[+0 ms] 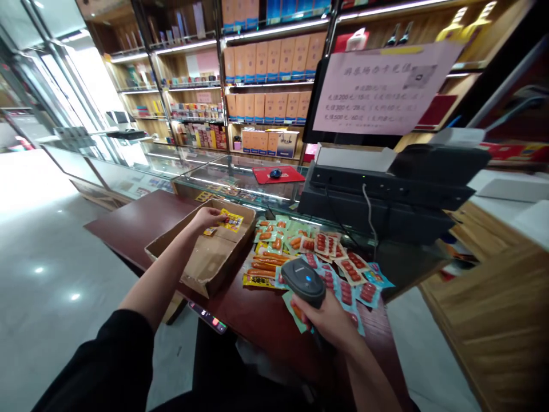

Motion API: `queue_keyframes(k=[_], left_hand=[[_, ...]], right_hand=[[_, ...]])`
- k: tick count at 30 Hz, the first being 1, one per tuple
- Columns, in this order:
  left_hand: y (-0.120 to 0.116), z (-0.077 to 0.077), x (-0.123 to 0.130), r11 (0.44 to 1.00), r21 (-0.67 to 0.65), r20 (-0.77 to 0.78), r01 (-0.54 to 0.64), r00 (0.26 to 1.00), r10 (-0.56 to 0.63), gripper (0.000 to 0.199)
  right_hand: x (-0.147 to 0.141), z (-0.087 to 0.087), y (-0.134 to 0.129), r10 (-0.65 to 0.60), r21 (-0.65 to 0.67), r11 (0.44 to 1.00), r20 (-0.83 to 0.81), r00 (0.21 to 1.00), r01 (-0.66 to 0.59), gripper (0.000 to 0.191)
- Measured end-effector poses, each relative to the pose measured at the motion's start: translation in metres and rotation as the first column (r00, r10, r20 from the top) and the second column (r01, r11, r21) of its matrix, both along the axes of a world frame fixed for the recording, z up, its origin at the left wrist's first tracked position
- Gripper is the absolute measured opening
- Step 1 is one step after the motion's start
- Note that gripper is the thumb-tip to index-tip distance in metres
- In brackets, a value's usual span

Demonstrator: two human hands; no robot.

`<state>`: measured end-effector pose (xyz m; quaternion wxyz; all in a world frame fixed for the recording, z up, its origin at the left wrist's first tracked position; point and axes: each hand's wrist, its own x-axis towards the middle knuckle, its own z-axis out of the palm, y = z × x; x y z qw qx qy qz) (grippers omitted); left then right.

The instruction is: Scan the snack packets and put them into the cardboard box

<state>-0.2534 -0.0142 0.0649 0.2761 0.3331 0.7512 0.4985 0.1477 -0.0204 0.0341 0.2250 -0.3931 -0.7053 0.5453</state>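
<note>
My left hand reaches over the shallow cardboard box and pinches a small yellow snack packet by its edge. A smaller yellow packet shows just below those fingers. In my right hand is a dark handheld barcode scanner with a lit blue light. Under and around the scanner lie packs of small red sausages, orange sausages in green packs, and long sausage sticks in yellow wrappers.
The dark red table carries the box and packs. A phone lies at its near edge. Behind are a glass counter, a red mat with a mouse, and a dark terminal with a paper sign. Stocked shelves line the wall.
</note>
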Motion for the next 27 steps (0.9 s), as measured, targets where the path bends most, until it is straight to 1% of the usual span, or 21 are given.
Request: queue_keyframes(k=[2,4,5,6,8,9,10,13,14,16,19,21,23,25,27], left_hand=[[-0.001,-0.014,-0.035,0.983,-0.132,-0.075,-0.124,0.991,0.115,0.048],[-0.004,-0.03,-0.062,0.944,-0.233,-0.161,-0.232,0.967,0.198,0.043],[-0.006,-0.037,-0.072,0.92,-0.282,-0.222,-0.272,0.951,0.213,0.04],[-0.008,-0.042,-0.079,0.9,-0.322,-0.284,-0.293,0.937,0.204,0.037],[-0.011,-0.05,-0.089,0.876,-0.376,-0.425,-0.301,0.897,0.126,0.032],[-0.012,-0.053,-0.09,0.874,-0.385,-0.501,-0.297,0.862,0.072,0.03],[-0.013,-0.054,-0.09,0.874,-0.387,-0.578,-0.293,0.816,0.018,0.03],[-0.012,-0.051,-0.082,0.868,-0.394,-0.765,-0.302,0.632,-0.127,0.025],[-0.011,-0.048,-0.078,0.863,-0.404,-0.796,-0.303,0.581,-0.169,0.024],[-0.01,-0.041,-0.067,0.865,-0.413,-0.828,-0.286,0.513,-0.226,0.025],[-0.005,-0.027,-0.043,0.907,-0.368,-0.849,-0.202,0.471,-0.24,0.028],[0.002,-0.018,-0.018,0.944,-0.314,-0.845,-0.099,0.482,-0.231,0.03],[0.013,-0.009,0.016,0.967,-0.255,-0.824,0.025,0.518,-0.231,0.03],[0.027,-0.003,0.056,0.965,-0.22,-0.793,0.139,0.55,-0.261,0.029],[0.042,0.001,0.1,0.951,-0.217,-0.775,0.222,0.553,-0.306,0.028]], right_hand=[[-0.008,-0.001,-0.002,0.019,-0.032,0.999,0.011,1.0,-0.018,0.029],[-0.014,-0.003,-0.003,0.012,-0.054,0.998,0.028,1.0,-0.01,0.031],[-0.017,-0.004,-0.003,0.005,-0.055,0.998,0.034,0.999,-0.003,0.031],[-0.019,-0.005,-0.003,0.001,-0.05,0.999,0.036,0.999,0.0,0.031],[-0.022,-0.009,-0.003,-0.009,-0.025,1.0,0.038,0.999,0.01,0.031],[-0.023,-0.01,-0.002,-0.015,-0.015,1.0,0.039,0.999,0.015,0.03],[-0.024,-0.012,-0.002,-0.02,-0.01,1.0,0.04,0.999,0.02,0.03],[-0.026,-0.012,-0.001,-0.019,-0.026,0.999,0.044,0.999,0.02,0.03],[-0.026,-0.011,-0.001,-0.013,-0.033,0.999,0.046,0.999,0.014,0.03],[-0.026,-0.008,-0.001,-0.014,-0.037,0.999,0.044,0.999,0.015,0.029],[-0.021,-0.003,-0.001,-0.009,-0.032,0.999,0.012,1.0,0.01,0.026],[-0.014,-0.001,-0.001,0.003,-0.02,1.0,-0.024,1.0,-0.003,0.024],[-0.004,0.001,-0.001,-0.006,0.0,1.0,-0.049,0.999,0.006,0.023],[0.01,0.002,-0.001,-0.055,0.003,0.998,-0.048,0.997,0.055,0.023],[0.026,0.003,0.0,-0.12,-0.005,0.993,-0.047,0.992,0.12,0.023]])
